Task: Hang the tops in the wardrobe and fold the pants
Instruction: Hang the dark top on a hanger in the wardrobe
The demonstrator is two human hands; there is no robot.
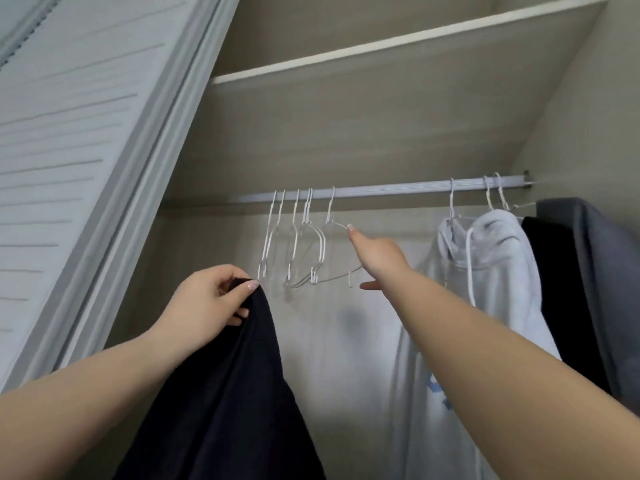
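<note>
My left hand (211,299) pinches the top edge of a black garment (228,393), which hangs down at the lower left. My right hand (375,254) reaches up into the wardrobe with straight fingers, its fingertip touching the shoulder of a white wire hanger (332,223). That hanger is the rightmost of several empty white hangers (294,237) on the silver rail (381,192). The hand holds nothing.
On the right of the rail hang a light grey hoodie (491,258), a black garment (561,289) and a dark grey one (602,271). A shelf (398,46) runs above the rail. The white louvred door (69,150) stands at the left.
</note>
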